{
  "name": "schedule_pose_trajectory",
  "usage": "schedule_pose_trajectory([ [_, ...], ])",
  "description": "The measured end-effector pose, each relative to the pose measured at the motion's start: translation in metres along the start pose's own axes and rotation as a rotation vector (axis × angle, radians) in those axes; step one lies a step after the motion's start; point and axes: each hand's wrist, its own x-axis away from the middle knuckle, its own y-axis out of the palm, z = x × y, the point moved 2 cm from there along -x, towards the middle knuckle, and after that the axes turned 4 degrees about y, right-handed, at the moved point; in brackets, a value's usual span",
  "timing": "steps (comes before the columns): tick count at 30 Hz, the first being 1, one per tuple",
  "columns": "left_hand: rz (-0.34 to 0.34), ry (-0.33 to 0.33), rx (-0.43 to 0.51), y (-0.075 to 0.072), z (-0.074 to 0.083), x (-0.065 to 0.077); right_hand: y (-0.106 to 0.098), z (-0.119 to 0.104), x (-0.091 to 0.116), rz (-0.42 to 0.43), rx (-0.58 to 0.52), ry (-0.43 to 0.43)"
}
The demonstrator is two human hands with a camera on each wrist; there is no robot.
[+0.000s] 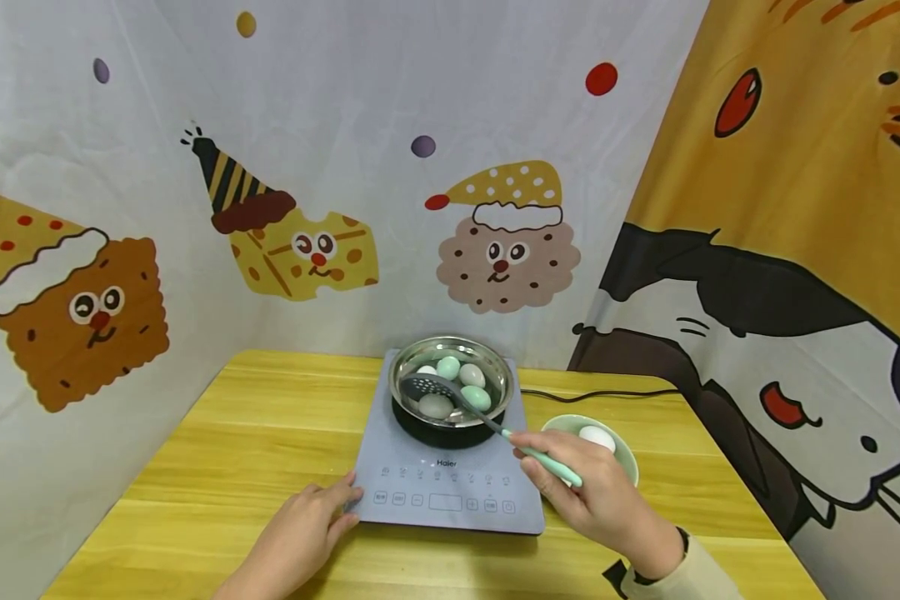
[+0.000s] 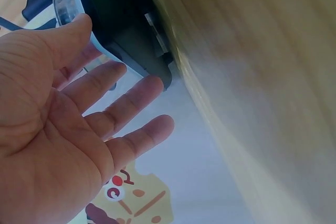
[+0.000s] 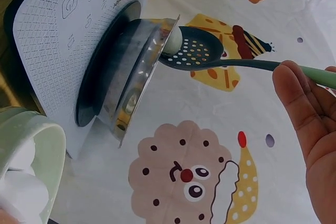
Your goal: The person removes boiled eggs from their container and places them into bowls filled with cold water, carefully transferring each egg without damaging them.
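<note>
Right hand [image 1: 581, 479]: clamped on handle of slotted spoon [image 1: 424, 384], head over steel pan [image 1: 502, 381] of eggs [image 1: 472, 376], on cooktop [image 1: 450, 485]. Left hand [image 1: 300, 523]: fingers apart, at cooktop's left edge. Bowl [image 1: 629, 463]: white eggs.

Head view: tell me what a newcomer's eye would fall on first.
Probably the big cartoon faces on the cloth behind the table. Next, likely the shiny metal pan of whitish and pale green eggs on the cooktop, with the right hand holding a slotted spoon over it. The left hand, at the cooktop's near left corner, might draw less notice.
</note>
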Motion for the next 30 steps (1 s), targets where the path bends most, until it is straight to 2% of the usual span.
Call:
schedule_pose_trajectory([
  [2, -0.005, -0.004, 0.002, 0.0, 0.0, 0.0, -0.001, 0.001, 0.001, -0.003, -0.016, 0.043],
  [4, -0.005, -0.005, 0.003, 0.0, 0.0, 0.0, -0.001, 0.004, 0.004, -0.001, -0.069, 0.157],
  [7, 0.004, 0.002, -0.003, 0.0, 0.0, 0.0, -0.002, 0.014, 0.01, 0.036, -0.239, 0.444],
  [10, 0.011, 0.012, -0.007, 0.0, 0.0, 0.001, -0.002, 0.028, 0.016, 0.146, -0.463, 0.789],
  [12, 0.008, 0.018, -0.011, 0.0, 0.0, 0.001, -0.002, 0.037, 0.02, 0.237, -0.585, 0.986],
  [14, 0.001, 0.022, -0.011, 0.0, 0.0, 0.001, -0.002, 0.045, 0.024, 0.318, -0.68, 1.136],
  [16, -0.006, 0.024, -0.015, -0.001, 0.0, 0.0, -0.003, 0.05, 0.026, 0.372, -0.75, 1.23],
  [18, -0.015, 0.024, -0.015, -0.001, 0.0, 0.0, -0.004, 0.053, 0.029, 0.413, -0.809, 1.279],
  [22, -0.02, 0.025, -0.014, -0.001, 0.0, 0.0, -0.014, 0.053, 0.029, 0.46, -0.892, 1.292],
  [26, -0.019, 0.029, -0.018, -0.002, 0.0, 0.0, -0.038, 0.048, 0.032, 0.489, -0.93, 1.218],
  [30, -0.012, 0.04, -0.026, -0.003, 0.0, 0.0, -0.071, 0.037, 0.046, 0.522, -0.918, 1.119],
])
